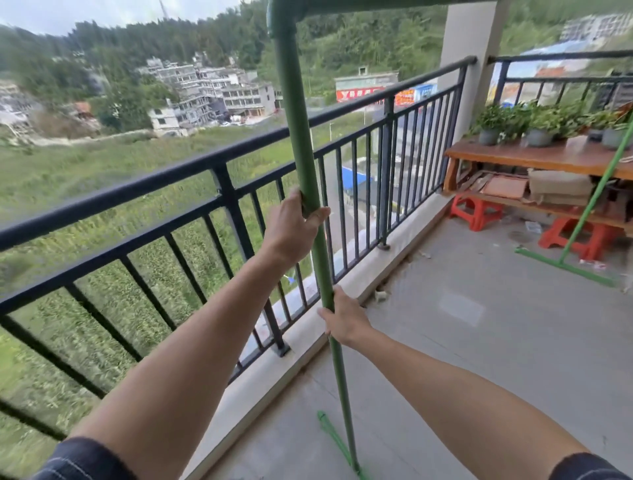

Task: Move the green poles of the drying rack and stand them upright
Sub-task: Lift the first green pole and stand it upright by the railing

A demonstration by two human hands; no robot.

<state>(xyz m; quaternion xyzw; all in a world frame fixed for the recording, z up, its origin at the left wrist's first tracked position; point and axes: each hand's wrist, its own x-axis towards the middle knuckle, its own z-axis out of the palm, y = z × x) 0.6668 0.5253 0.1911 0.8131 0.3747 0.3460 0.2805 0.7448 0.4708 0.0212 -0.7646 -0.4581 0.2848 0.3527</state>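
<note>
Both hands are on the same green pole, the near upright of the drying rack, which stands almost vertical right beside the black balcony railing. The left hand is wrapped around it higher up, fingers curled fully round the tube. The right hand grips it lower down, also closed tight on the pole. At the bottom the pole meets a green foot bar lying on the tiled floor.

Up top an elbow joint turns it into a horizontal crossbar running off to the right. So that's two uprights I can count: this one, plus a second green pole leaning at a slant over on the right, with its own foot bar on the floor.

Behind that there's a wooden bench with about four potted plants on it, cardboard stacked underneath, and two red plastic stools.
</note>
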